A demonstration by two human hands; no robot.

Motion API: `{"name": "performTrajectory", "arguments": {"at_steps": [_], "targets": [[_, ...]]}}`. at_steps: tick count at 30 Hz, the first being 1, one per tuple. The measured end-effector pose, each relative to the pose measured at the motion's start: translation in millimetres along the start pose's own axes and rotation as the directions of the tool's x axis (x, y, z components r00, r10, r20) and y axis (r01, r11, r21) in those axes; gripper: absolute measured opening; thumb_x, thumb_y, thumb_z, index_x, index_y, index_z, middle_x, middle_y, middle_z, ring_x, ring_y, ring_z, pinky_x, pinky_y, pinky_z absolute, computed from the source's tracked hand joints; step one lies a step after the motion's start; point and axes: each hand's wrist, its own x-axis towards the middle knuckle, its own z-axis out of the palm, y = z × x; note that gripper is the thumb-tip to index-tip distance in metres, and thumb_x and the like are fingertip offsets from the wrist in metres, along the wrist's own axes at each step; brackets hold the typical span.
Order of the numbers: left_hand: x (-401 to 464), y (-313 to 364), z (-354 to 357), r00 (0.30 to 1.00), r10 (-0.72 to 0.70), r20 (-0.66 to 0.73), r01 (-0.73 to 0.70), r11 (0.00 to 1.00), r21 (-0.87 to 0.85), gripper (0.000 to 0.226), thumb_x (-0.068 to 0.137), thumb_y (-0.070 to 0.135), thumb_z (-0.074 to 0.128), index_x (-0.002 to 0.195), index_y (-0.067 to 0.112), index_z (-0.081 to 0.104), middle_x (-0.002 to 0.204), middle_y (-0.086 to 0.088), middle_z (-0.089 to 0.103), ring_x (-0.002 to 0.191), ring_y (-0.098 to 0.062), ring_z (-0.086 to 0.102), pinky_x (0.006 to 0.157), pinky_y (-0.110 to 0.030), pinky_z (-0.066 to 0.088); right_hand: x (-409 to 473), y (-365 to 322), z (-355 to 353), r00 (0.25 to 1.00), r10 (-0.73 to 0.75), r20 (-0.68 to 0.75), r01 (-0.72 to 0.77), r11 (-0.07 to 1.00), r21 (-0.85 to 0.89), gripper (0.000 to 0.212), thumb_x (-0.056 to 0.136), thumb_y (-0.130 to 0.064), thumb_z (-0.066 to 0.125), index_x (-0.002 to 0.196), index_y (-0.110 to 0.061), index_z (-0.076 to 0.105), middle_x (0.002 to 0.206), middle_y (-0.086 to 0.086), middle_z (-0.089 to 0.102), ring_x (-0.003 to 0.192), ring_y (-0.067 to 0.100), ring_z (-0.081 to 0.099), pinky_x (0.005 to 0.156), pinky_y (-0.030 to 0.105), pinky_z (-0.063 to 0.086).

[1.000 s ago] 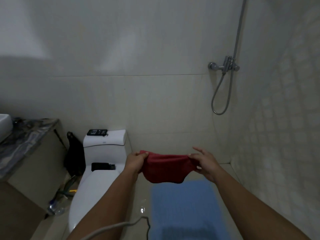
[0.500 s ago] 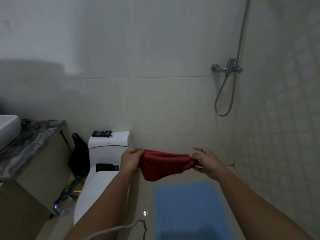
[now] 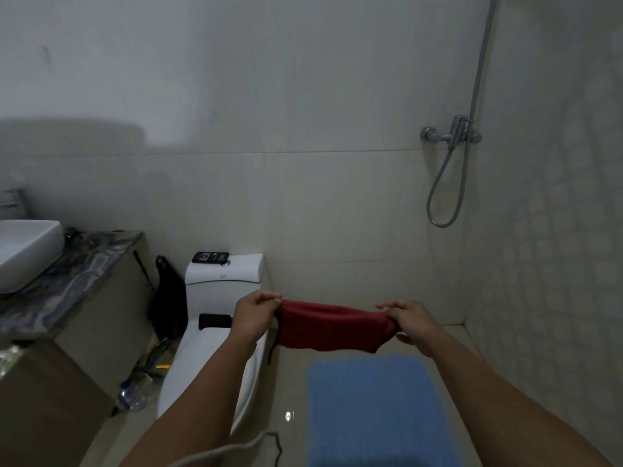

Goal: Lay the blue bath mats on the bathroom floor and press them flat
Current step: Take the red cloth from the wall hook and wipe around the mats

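The rectangular, nubbed blue bath mat (image 3: 377, 409) lies flat on the glossy floor beside the white toilet (image 3: 215, 332). Above it, the red cloth (image 3: 332, 326) is stretched flatter than before, pinched by left hand (image 3: 254, 313) and right hand (image 3: 413, 320).

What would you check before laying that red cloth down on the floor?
1. Left hand grips the red cloth: ok.
2. Right hand grips its other end: ok.
3. Cloth spread out: not ok, it is bunched and sags.
4. Blue mat flat on the floor: ok where visible; near end blurred.
5. Bare floor beyond the mat: ok.
6. Floor dry: cannot tell, it is glossy.
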Motion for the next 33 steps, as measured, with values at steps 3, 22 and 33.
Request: {"name": "performTrajectory", "arguments": {"at_steps": [3, 22, 33], "targets": [[-4, -1, -6, 0.999, 0.045, 0.007, -0.046, 0.997, 0.067, 0.019, 0.097, 0.002, 0.064, 0.101, 0.015, 0.078, 0.109, -0.012, 0.076, 0.104, -0.026, 0.070, 0.097, -0.037, 0.056, -5, -5, 6, 0.996, 0.034, 0.087, -0.043, 0.994, 0.105, 0.018, 0.098, -0.019, 0.063, 0.108, -0.026, 0.075, 0.115, 0.001, 0.071, 0.108, 0.022, 0.064, 0.087, 0.040, 0.053], [-29, -38, -37, 0.983, 0.161, -0.086, -0.065, 0.748, 0.660, 0.016, 0.097, 0.008, 0.048, 0.098, 0.018, 0.060, 0.088, -0.009, 0.070, 0.075, -0.025, 0.067, 0.064, -0.037, 0.055, -33, 11, 52, 0.956, -0.274, 0.109, 0.293, 0.845, -0.448, 0.010, 0.082, -0.002, 0.072, 0.072, 0.001, 0.072, 0.097, 0.008, 0.073, 0.100, 0.014, 0.066, 0.088, 0.028, 0.048], [-31, 5, -20, 0.996, -0.039, -0.074, 0.016, 0.958, -0.288, 0.040, 0.088, -0.004, 0.068, 0.120, 0.016, 0.052, 0.106, -0.014, 0.067, 0.094, -0.027, 0.071, 0.080, -0.042, 0.064, -76, -46, 85, 0.845, -0.126, 0.520, 0.270, 0.940, -0.211, 0.048, 0.087, 0.011, 0.044, 0.074, -0.022, 0.077, 0.084, 0.004, 0.073, 0.074, 0.011, 0.064, 0.070, 0.028, 0.051]]}}
